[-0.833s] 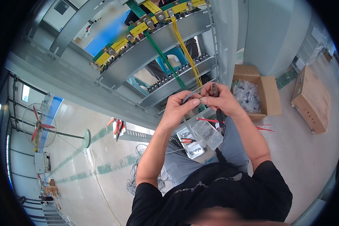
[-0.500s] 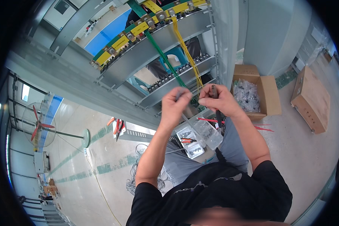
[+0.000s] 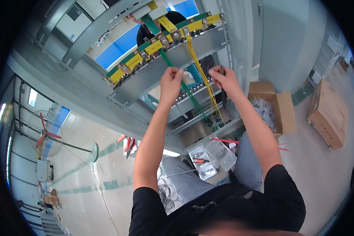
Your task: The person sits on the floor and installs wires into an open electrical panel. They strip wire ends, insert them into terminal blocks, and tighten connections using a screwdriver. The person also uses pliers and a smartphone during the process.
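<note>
Inside the open metal cabinet, my left hand (image 3: 171, 79) is raised beside a bundle of green wires (image 3: 166, 59), fingers pinched together. Whatever they hold is too small or hidden to make out. My right hand (image 3: 224, 80) is closed around a dark slim tool (image 3: 223, 96); its top shows above the fist and its lower part hangs below, its kind unclear. That hand is just right of the yellow wires (image 3: 196, 59). Both bundles hang from a busbar row (image 3: 153, 47) with yellow and green labels and run down to terminals (image 3: 216, 122) low in the cabinet.
By my lap lies a clear plastic parts box (image 3: 220, 153) with an orange-handled tool (image 3: 201, 161). An open carton (image 3: 284, 114) of bagged parts stands right, another carton (image 3: 328, 114) beyond. Left are a floor fan (image 3: 43, 129) and coiled grey cable (image 3: 167, 196). Another person (image 3: 175, 19) is behind the cabinet.
Both my hands have risen from low in the cabinet toward the busbar row and moved farther apart. The dark tool has gone up with my right hand. The view has shifted slightly.
</note>
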`<state>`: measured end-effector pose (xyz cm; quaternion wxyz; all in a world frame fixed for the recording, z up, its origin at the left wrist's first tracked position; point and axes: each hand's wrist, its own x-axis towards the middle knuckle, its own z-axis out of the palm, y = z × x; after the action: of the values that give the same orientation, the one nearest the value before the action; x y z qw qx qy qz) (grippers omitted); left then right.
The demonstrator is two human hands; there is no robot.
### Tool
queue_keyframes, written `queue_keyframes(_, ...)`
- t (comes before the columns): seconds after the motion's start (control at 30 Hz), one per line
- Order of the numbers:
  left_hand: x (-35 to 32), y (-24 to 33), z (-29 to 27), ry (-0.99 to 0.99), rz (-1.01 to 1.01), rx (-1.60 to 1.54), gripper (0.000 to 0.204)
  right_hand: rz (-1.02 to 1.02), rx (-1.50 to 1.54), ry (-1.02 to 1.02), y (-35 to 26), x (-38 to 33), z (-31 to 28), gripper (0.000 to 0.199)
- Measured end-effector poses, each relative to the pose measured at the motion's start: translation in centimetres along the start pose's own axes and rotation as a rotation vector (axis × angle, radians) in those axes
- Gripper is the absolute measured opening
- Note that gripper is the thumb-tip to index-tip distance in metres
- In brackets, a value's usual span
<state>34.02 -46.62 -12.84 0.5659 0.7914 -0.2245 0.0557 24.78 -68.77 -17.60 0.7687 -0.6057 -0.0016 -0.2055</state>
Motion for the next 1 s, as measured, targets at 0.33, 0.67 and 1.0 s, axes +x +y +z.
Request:
queue_keyframes(0.33,11.2,0.3,4.4,0.216,0.131,0.403,0.032,-0.089,0.15,-0.078,1.4,16.7,2.8,0.014)
queue_keyframes(0.67,12.1,0.6,5.1,0.009,0.011,-0.097,0.025,0.065,0.471,-0.134,2.1,16.8,3.8,0.018)
queue_keyframes(1.0,9.4,2.8,4.2,0.232,0.6,0.937,0.012,-0.054,0.575,0.095,2.3,16.5,6.1,0.012)
